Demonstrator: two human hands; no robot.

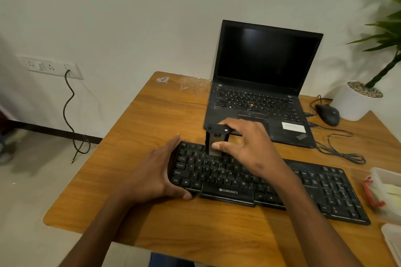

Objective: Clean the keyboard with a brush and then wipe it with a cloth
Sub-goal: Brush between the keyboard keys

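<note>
A black keyboard [303, 188] lies across the front of the wooden table [156, 115]. My left hand [156, 175] grips its left end, thumb on the front edge and fingers along the far edge. My right hand [245, 147] holds a black brush [214, 141] upright, its bristles pressed on the upper-left keys. A pale cloth [392, 189] seems to lie in a clear box at the right edge.
An open black laptop [260, 93] stands behind the keyboard. A wired mouse [327, 114] and its cable lie right of it, beside a white plant pot [355, 102]. The clear box with a red clip [377, 193] sits at the right edge. A wall socket [50, 66] with a hanging cable is at the left.
</note>
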